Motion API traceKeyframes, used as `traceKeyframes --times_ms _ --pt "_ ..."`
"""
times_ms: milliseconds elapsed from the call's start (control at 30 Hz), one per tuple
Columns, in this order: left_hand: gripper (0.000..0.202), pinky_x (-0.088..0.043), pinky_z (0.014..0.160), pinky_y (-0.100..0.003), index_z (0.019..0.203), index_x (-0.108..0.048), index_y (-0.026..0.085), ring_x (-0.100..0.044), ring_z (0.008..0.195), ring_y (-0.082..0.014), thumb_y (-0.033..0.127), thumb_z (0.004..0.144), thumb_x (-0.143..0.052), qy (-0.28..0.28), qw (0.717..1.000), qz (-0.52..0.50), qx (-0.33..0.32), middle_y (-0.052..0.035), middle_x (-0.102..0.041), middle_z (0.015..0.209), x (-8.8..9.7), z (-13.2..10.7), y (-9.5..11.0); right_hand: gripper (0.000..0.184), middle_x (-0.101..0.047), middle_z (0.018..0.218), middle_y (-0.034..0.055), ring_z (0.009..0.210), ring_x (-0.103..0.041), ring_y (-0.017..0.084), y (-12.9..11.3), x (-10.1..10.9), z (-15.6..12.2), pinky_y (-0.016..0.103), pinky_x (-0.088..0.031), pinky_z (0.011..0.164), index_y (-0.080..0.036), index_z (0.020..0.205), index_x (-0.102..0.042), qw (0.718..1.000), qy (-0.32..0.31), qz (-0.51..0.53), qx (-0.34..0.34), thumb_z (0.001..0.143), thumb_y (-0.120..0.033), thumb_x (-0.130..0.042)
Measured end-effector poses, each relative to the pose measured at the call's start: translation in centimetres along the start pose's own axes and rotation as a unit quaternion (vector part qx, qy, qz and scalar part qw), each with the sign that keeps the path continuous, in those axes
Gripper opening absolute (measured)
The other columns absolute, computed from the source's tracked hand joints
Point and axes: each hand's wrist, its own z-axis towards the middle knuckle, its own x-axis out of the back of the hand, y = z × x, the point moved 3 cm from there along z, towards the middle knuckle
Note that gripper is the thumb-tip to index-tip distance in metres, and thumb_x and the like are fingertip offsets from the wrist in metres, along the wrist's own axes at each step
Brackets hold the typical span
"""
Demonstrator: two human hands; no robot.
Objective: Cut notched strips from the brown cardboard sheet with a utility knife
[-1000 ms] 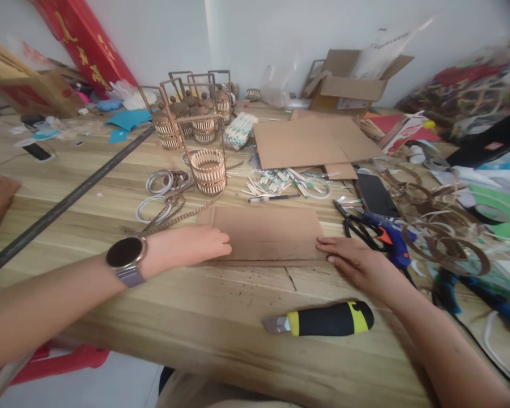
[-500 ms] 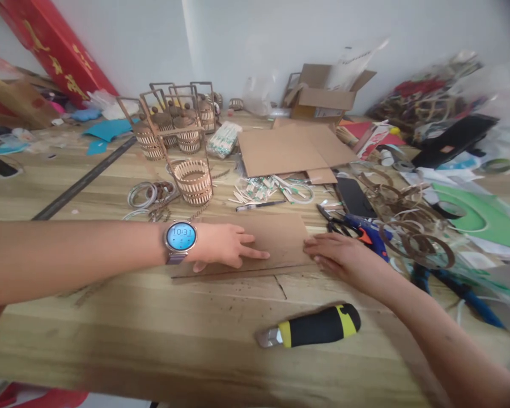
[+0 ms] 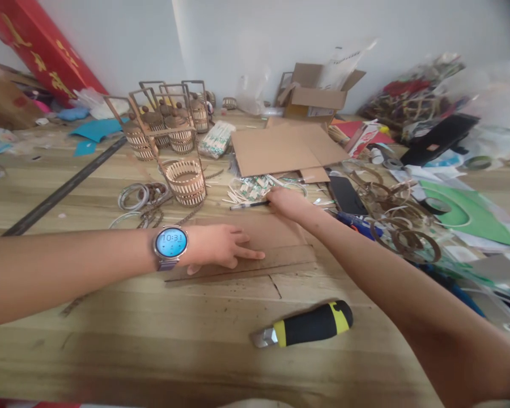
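My left hand (image 3: pixel 223 246), with a watch (image 3: pixel 171 242) on the wrist, lies with fingers spread on a flat piece of brown cardboard (image 3: pixel 280 241). A dark line runs along the cardboard's near side. Beyond it, my right hand (image 3: pixel 284 201) has its fingers closed at the right end of a pen (image 3: pixel 250 205), which still lies on the table; the fingertips are partly hidden. Just behind the pen are loose small sticks (image 3: pixel 255 187). Nearer to me lies a black and yellow utility knife (image 3: pixel 310 324), its metal tip pointing left.
A small slatted basket (image 3: pixel 187 184) with a tall handle stands left of the sticks, several more behind it. Larger cardboard sheets (image 3: pixel 276 150) lie at the back. On the right are a phone (image 3: pixel 347 195), brown rings (image 3: pixel 416 238) and a glue gun (image 3: pixel 359 222).
My right hand has left the cardboard's right edge and reached forward and left to the pen. My left hand stays on the cardboard. The view has shifted slightly.
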Motion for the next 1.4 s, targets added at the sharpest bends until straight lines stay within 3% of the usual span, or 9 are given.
traceKeyframes --times_ms 133,333,433,533,633,800,1033,1233,1400 --pt "0.072 -0.042 0.111 -0.052 0.089 -0.075 0.026 -0.047 0.135 -0.0439 0.018 0.020 -0.096 0.058 0.998 -0.008 -0.024 0.0014 -0.032 0.165 -0.6 -0.1 -0.4 0.015 -0.067 0.109 0.0176 0.092 -0.066 0.024 1.5 0.6 -2.8 0.034 -0.049 0.080 -0.011 0.097 -0.067 0.997 0.051 0.052 -0.019 0.088 -0.014 -0.055" --pt "0.072 -0.042 0.110 -0.054 0.084 -0.075 0.024 -0.046 0.135 -0.0460 0.022 0.016 -0.097 0.075 0.996 -0.024 -0.035 -0.0002 -0.031 0.165 -0.9 -0.1 -0.6 0.018 -0.070 0.085 0.0063 0.075 -0.067 0.019 2.9 0.3 -10.8 0.029 -0.051 0.069 -0.017 0.097 -0.062 0.976 0.141 0.153 -0.068 0.088 -0.020 -0.046" --pt "0.069 -0.042 0.111 -0.051 0.077 -0.074 0.024 -0.046 0.135 -0.0444 0.019 0.013 -0.097 0.071 0.996 -0.058 -0.022 0.0011 -0.034 0.164 -1.0 0.2 -0.7 0.020 -0.075 0.091 0.0056 0.085 -0.072 0.020 3.1 -1.1 -14.0 0.031 -0.054 0.077 -0.022 0.091 -0.066 0.937 0.176 0.303 -0.002 0.093 -0.027 -0.047" --pt "0.063 -0.042 0.110 -0.046 0.071 -0.071 0.024 -0.049 0.131 -0.0410 0.015 0.013 -0.095 0.068 0.993 -0.096 -0.002 0.0038 -0.037 0.162 -1.1 0.4 -0.9 0.017 -0.077 0.107 0.0079 0.102 -0.072 0.023 3.1 -2.8 -15.7 0.037 -0.055 0.090 -0.024 0.094 -0.070 0.914 0.140 0.375 0.065 0.092 -0.035 -0.058" --pt "0.061 -0.043 0.109 -0.046 0.069 -0.069 0.025 -0.049 0.131 -0.0418 0.015 0.013 -0.094 0.069 0.993 -0.096 -0.004 0.0058 -0.037 0.162 -1.2 0.4 -0.9 0.013 -0.075 0.114 0.0100 0.107 -0.070 0.024 3.1 -3.7 -16.1 0.039 -0.055 0.093 -0.024 0.089 -0.070 0.922 0.096 0.365 0.085 0.090 -0.036 -0.063" --pt "0.064 -0.039 0.112 -0.049 0.074 -0.071 0.026 -0.048 0.131 -0.0440 0.015 0.016 -0.094 0.044 0.997 -0.059 -0.002 0.0070 -0.030 0.165 -1.2 0.3 -0.8 0.013 -0.075 0.114 0.0102 0.107 -0.069 0.023 3.0 -3.7 -15.9 0.040 -0.055 0.091 -0.025 0.085 -0.067 0.930 0.080 0.349 0.081 0.091 -0.031 -0.058" --pt "0.063 -0.045 0.106 -0.050 0.075 -0.073 0.026 -0.052 0.125 -0.0446 0.021 0.016 -0.095 0.094 0.994 -0.037 -0.035 0.0041 -0.033 0.164 -1.3 0.1 -0.9 0.015 -0.074 0.111 0.0102 0.104 -0.068 0.022 2.9 -3.8 -15.8 0.037 -0.053 0.090 -0.024 0.084 -0.065 0.931 0.089 0.338 0.103 0.094 -0.029 -0.055" --pt "0.064 -0.044 0.107 -0.049 0.074 -0.071 0.026 -0.051 0.128 -0.0441 0.018 0.016 -0.095 0.069 0.996 -0.045 -0.018 0.0042 -0.033 0.164 -1.0 0.2 -0.7 0.016 -0.074 0.108 0.0099 0.099 -0.068 0.021 2.7 -3.5 -15.7 0.037 -0.053 0.088 -0.023 0.083 -0.065 0.931 0.093 0.337 0.104 0.094 -0.029 -0.054" --pt "0.060 -0.037 0.115 -0.046 0.077 -0.072 0.027 -0.043 0.136 -0.0420 0.013 0.023 -0.092 -0.007 0.998 -0.063 0.021 0.0110 -0.025 0.166 -0.5 0.4 -0.5 0.017 -0.075 0.110 0.0099 0.103 -0.069 0.024 3.0 -3.1 -15.7 0.040 -0.055 0.090 -0.024 0.093 -0.069 0.933 0.083 0.337 0.095 0.093 -0.035 -0.056"
